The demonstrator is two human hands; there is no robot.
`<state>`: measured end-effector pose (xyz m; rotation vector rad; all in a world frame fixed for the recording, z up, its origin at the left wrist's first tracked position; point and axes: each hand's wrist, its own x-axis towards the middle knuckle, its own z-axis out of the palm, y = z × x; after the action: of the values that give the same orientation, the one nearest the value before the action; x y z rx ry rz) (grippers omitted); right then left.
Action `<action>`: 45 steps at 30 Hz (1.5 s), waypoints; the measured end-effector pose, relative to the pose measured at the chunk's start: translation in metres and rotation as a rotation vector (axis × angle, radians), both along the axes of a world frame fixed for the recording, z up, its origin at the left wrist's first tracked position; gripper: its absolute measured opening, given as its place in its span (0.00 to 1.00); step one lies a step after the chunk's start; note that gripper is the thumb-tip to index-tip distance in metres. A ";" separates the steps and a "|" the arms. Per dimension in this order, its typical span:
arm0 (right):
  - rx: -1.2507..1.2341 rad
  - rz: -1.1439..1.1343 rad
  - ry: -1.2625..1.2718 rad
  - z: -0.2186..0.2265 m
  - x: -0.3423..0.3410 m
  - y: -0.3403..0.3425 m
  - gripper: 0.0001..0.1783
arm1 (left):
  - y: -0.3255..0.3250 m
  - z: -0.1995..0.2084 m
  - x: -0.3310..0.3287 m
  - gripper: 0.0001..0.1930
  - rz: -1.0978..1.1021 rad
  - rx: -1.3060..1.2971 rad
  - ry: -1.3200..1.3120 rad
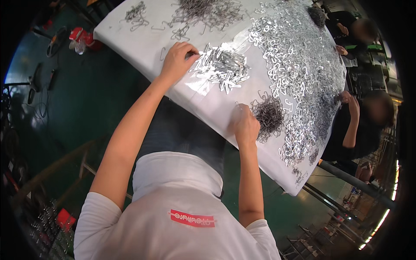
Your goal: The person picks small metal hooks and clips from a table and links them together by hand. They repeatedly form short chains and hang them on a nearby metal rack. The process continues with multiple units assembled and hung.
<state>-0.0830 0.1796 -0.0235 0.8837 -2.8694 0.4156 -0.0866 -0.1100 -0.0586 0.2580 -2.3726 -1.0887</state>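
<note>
A white-covered table (pixel 216 110) carries loose bent metal hooks in several heaps. My left hand (pixel 177 61) is closed at the left edge of a bright pile of flat, shiny metal pieces (pixel 225 67). Its thumb and fingers pinch together over something small, which I cannot make out. Nearer to me, my right hand (pixel 247 125) is curled shut just left of a dark heap of hooks (pixel 269 117). Motion blurs its fingertips, and whatever they hold is hidden.
A broad spread of shiny hooks (pixel 299 73) covers the table's right side. Another dark heap (pixel 201 13) lies at the far edge. Two people in dark clothes sit along the right side, one person's hand (pixel 353 106) near the hooks. Red objects (pixel 80 39) stand beyond the left corner.
</note>
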 end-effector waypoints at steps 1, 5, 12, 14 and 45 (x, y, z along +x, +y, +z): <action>0.012 0.021 0.035 -0.004 0.001 0.001 0.07 | 0.000 -0.001 0.000 0.06 -0.002 -0.004 0.033; 0.019 0.102 0.146 -0.016 0.002 -0.003 0.09 | 0.001 -0.003 0.002 0.05 0.013 0.000 0.068; 0.000 0.124 0.215 -0.021 -0.003 -0.004 0.13 | 0.002 -0.004 0.002 0.05 0.041 0.030 0.040; -0.002 0.146 0.241 -0.024 -0.004 -0.004 0.14 | 0.003 -0.007 0.001 0.05 0.052 0.034 0.036; -1.334 -0.191 -1.075 0.058 0.001 -0.090 0.12 | 0.085 0.080 0.071 0.05 -0.043 0.968 0.061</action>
<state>-0.0820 0.0901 0.0343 0.0471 -2.1672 2.8790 -0.0158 -0.0246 0.0212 0.4850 -1.6252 -2.1514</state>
